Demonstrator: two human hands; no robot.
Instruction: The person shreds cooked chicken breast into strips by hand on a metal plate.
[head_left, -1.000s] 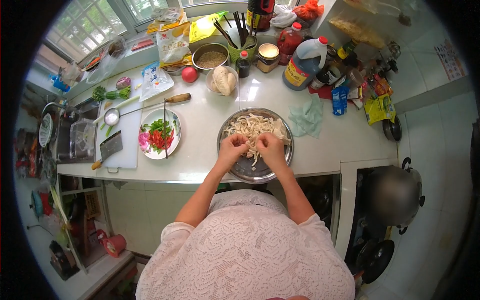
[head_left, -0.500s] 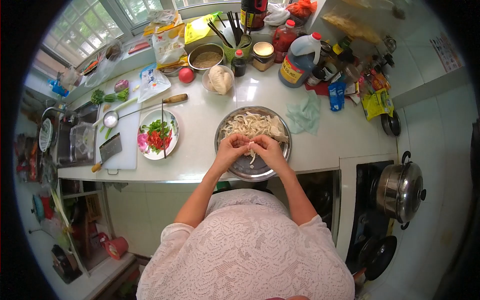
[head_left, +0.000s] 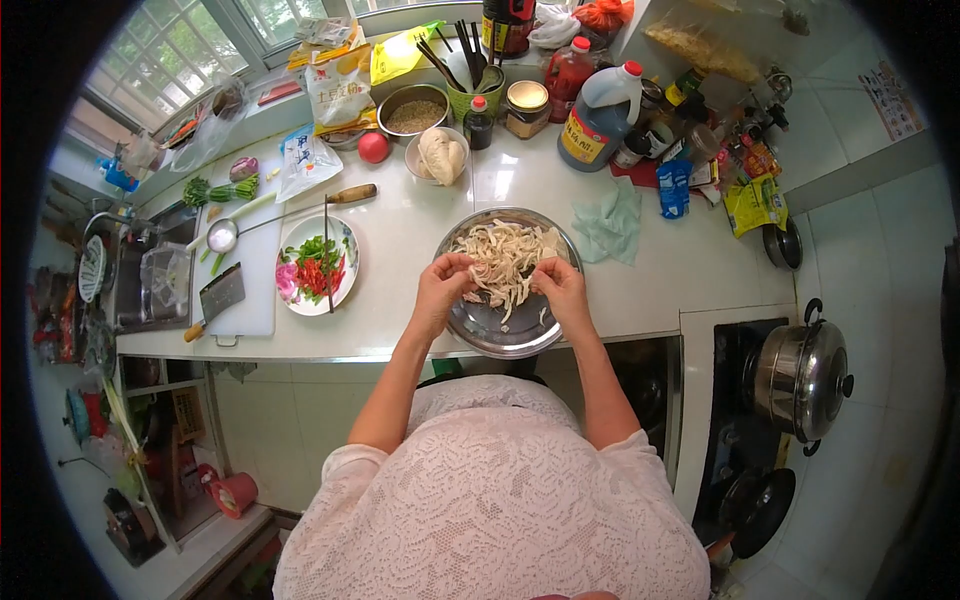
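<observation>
A round steel tray (head_left: 510, 344) stands at the counter's front edge, with a heap of pale shredded chicken (head_left: 508, 258) in it. My left hand (head_left: 438, 296) is over the tray's left side, its fingers pinched together on strands at the heap's edge. On the opposite side my right hand (head_left: 563, 294) pinches at the heap's right edge; its fingertips partly hide the strands there. A few small bits lie on the tray's bare front part. Behind the tray, a bowl (head_left: 422, 172) holds a large pale piece of chicken (head_left: 441, 156).
To the left, a plate (head_left: 347, 285) holds chopped green and red peppers, with chopsticks (head_left: 328, 255) across it. A cleaver (head_left: 222, 296) and ladle (head_left: 222, 236) lie on the white cutting board (head_left: 255, 310). A cloth (head_left: 608, 225) is right of the tray; a pot (head_left: 800, 385) stands far right.
My hands were together over the tray's front, fingers on a piece of chicken. They have moved apart to either side of the heap, which now reaches closer to the tray's front.
</observation>
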